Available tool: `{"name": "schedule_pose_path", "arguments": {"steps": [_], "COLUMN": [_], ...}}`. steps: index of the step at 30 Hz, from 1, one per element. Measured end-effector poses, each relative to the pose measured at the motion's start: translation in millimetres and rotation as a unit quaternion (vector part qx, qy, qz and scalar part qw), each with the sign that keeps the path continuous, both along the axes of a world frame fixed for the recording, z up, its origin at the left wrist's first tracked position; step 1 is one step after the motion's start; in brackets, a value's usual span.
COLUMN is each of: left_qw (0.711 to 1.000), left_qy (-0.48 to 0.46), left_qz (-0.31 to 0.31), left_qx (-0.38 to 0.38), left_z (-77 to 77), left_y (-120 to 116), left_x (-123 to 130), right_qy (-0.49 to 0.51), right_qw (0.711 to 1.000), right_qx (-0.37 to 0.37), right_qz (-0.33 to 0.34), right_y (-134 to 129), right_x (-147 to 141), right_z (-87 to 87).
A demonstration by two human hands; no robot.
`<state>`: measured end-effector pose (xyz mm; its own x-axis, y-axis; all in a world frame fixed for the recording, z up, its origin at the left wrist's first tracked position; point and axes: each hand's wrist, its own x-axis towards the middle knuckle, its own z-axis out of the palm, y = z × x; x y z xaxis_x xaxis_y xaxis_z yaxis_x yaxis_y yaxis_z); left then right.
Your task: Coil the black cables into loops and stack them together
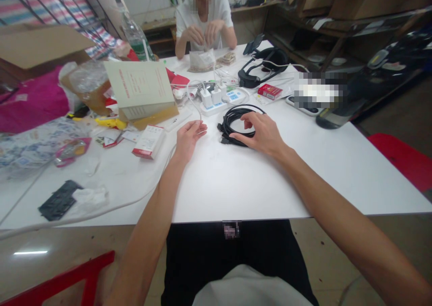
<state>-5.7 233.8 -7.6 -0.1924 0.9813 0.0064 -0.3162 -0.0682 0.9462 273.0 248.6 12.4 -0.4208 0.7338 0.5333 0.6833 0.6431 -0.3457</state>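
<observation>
A coiled black cable (231,116) lies on the white table (216,184), its plug ends at the coil's left side. My right hand (265,134) is over the coil's right part, thumb and fingers spread apart in a curve. The thumb is near the lower strands; whether it touches them I cannot tell. To the left of the coil is my left hand (189,138), fingers loosely bent and nothing visible in them. A thin white cord passes close behind that hand.
Behind the coil stands a white power strip (216,105) with chargers. A red-and-white box (148,141), an open carton (140,90) and clutter fill the left. A headset (258,72), red packet (270,91) and dark bottle (357,85) are rightward. Another person (204,22) sits opposite.
</observation>
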Motion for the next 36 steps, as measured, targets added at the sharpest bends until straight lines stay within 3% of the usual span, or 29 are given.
{"name": "schedule_pose_path", "arguments": {"steps": [10,16,23,36], "left_qw": [1.000,1.000,1.000,1.000], "left_qy": [-0.003,0.002,0.004,-0.006], "left_qz": [-0.001,0.001,-0.002,-0.007], "left_qx": [0.002,-0.002,-0.001,0.000], "left_z": [-0.1,0.6,0.8,-0.4], "left_y": [0.2,-0.6,-0.5,-0.5], "left_x": [-0.7,-0.8,-1.0,-1.8], "right_qy": [-0.011,-0.187,-0.243,-0.190], "right_qw": [1.000,0.979,0.966,0.971], "right_qx": [0.009,-0.055,-0.091,-0.073], "right_qz": [0.010,0.055,-0.003,-0.128], "right_y": [-2.1,-0.4,4.3,22.1], "right_x": [1.4,3.7,2.1,19.8], "right_z": [2.5,2.1,-1.8,-8.2]}}
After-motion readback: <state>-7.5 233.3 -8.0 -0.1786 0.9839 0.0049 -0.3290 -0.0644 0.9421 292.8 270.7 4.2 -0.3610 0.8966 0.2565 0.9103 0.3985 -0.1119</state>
